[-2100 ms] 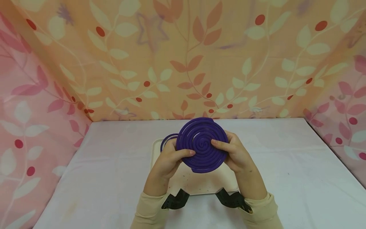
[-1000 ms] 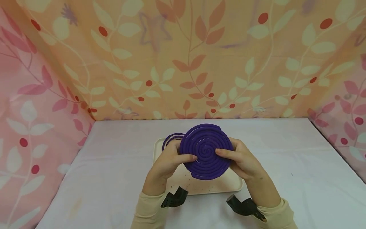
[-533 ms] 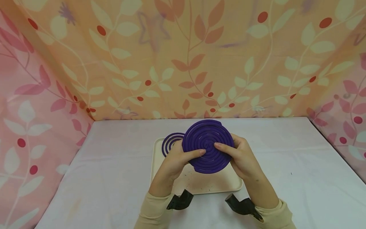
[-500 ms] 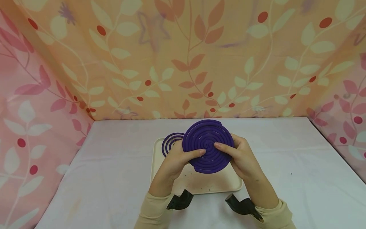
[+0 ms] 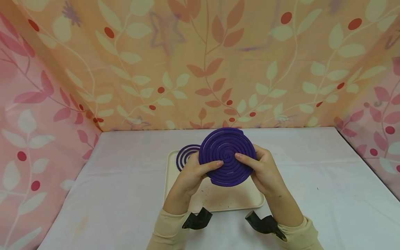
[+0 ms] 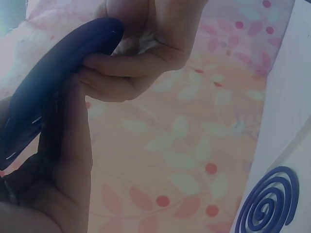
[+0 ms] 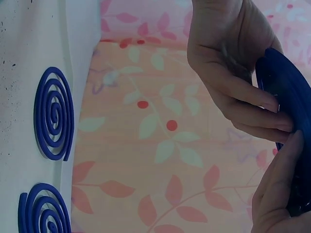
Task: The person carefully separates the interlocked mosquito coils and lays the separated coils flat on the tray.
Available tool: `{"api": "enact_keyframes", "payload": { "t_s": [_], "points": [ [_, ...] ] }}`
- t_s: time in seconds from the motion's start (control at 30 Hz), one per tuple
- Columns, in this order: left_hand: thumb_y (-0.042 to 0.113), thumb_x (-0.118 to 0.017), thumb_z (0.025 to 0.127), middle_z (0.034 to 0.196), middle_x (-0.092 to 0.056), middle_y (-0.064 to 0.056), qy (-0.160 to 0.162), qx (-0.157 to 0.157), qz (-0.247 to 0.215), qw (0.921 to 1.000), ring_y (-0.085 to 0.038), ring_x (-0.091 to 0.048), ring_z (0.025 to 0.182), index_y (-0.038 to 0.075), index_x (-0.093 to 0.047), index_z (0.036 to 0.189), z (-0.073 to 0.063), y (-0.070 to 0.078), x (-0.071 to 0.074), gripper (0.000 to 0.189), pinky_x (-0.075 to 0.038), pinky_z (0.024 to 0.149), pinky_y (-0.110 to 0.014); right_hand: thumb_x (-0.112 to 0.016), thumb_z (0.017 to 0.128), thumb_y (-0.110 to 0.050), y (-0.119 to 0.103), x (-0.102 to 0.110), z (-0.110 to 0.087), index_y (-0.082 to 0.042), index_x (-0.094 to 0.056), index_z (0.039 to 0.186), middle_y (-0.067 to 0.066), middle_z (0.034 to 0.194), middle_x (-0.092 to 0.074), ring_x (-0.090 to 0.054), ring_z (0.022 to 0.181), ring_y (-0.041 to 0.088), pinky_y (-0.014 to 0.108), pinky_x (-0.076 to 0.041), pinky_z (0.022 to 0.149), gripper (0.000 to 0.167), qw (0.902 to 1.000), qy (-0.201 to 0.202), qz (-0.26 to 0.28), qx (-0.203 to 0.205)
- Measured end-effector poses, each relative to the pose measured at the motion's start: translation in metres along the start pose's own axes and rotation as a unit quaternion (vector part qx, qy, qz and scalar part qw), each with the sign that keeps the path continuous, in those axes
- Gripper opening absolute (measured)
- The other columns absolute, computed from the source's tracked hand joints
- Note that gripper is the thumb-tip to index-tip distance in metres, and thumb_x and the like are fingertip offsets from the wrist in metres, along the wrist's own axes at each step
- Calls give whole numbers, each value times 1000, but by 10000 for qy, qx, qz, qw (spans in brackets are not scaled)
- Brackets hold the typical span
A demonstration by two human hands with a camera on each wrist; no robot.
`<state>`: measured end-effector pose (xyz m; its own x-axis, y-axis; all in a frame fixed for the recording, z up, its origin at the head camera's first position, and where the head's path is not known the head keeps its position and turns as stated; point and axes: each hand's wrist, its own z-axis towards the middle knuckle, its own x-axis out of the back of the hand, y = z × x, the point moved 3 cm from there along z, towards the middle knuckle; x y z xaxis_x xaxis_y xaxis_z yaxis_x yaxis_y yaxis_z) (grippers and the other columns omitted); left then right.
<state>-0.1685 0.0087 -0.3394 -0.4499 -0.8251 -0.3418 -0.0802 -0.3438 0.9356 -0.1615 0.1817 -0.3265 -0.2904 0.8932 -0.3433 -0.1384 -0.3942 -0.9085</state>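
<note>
A round, dark purple mosquito coil (image 5: 227, 173), with its turns packed close together, is held up over the tray in the head view. My left hand (image 5: 189, 175) grips its left side, thumb lying across the front face just left of the centre. On the opposite side, my right hand (image 5: 264, 170) holds the rim with its thumb near the spiral's middle. Most of the other fingers are hidden behind the coil in the head view. In the left wrist view the coil (image 6: 53, 73) appears nearly edge-on, with fingers bent against its back. The right wrist view shows its edge (image 7: 286, 92) too.
A cream tray (image 5: 231, 205) with small dark crumbs lies beneath the hands on the white-covered table (image 5: 109, 194). Two loose, open-spaced coils rest on it, an upper coil (image 7: 53, 114) and a lower coil (image 7: 43, 213). Floral cloth (image 5: 140, 69) surrounds the table's back and sides.
Over the last second, both hands have raised the coil slightly. My left thumb has slid farther in toward the centre. Slightly more of a loose coil shows behind my left hand.
</note>
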Motion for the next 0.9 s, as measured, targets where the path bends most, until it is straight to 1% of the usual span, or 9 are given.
{"api": "enact_keyframes", "payload": {
  "t_s": [0.17,0.37,0.47,0.57,0.67,0.77,0.9],
  "points": [
    [5,-71,78,112,-63,-13,67,-118,-28,9999,-17,-63,94,-6,-43,135,0,-1,1,64,-53,84,-31,-54,88,10,0,2,1,-7,-68,104,8,100,-66,-66,89,17,29,-55,78,27,9995,-137,282,-3],
    [14,-78,75,104,-65,-5,-107,-307,-65,9994,-16,-63,93,-11,-49,125,0,-5,1,63,-52,82,-28,-55,89,7,0,5,2,-3,-68,101,7,94,-69,-67,83,16,29,-56,74,21,9957,-530,757,13],
    [16,-80,73,101,-66,-4,-167,-386,-65,9991,-15,-63,92,-12,-50,122,0,-5,2,64,-53,82,-28,-56,88,7,0,6,2,-3,-69,99,7,93,-69,-67,82,15,28,-56,73,19,9941,-651,869,-20],
    [15,-80,73,99,-66,-3,-139,-399,-44,9991,-15,-63,91,-14,-51,121,0,-5,2,63,-53,82,-28,-56,88,7,0,6,2,-3,-69,99,7,92,-69,-67,83,15,28,-56,74,20,9939,-678,868,-20],
    [14,-77,76,101,-66,-4,-35,-297,-8,9996,-14,-63,92,-13,-50,123,0,-5,1,61,-52,83,-28,-55,89,8,0,7,1,-4,-69,101,7,95,-69,-67,85,16,28,-55,76,22,9961,-565,676,7],
    [10,-71,81,101,-66,-5,251,-156,-17,9996,-14,-64,91,-12,-49,123,1,-4,0,53,-52,83,-28,-54,90,8,0,7,1,-7,-69,102,6,97,-68,-66,88,16,28,-55,79,24,9983,-396,417,-39],
    [4,-63,84,99,-66,-8,651,-119,59,9978,-14,-65,87,-13,-50,121,1,-1,2,43,-53,82,-28,-55,89,7,1,6,1,-8,-68,102,6,97,-68,-66,88,16,27,-54,79,24,9992,-255,240,-170]
  ]
}}
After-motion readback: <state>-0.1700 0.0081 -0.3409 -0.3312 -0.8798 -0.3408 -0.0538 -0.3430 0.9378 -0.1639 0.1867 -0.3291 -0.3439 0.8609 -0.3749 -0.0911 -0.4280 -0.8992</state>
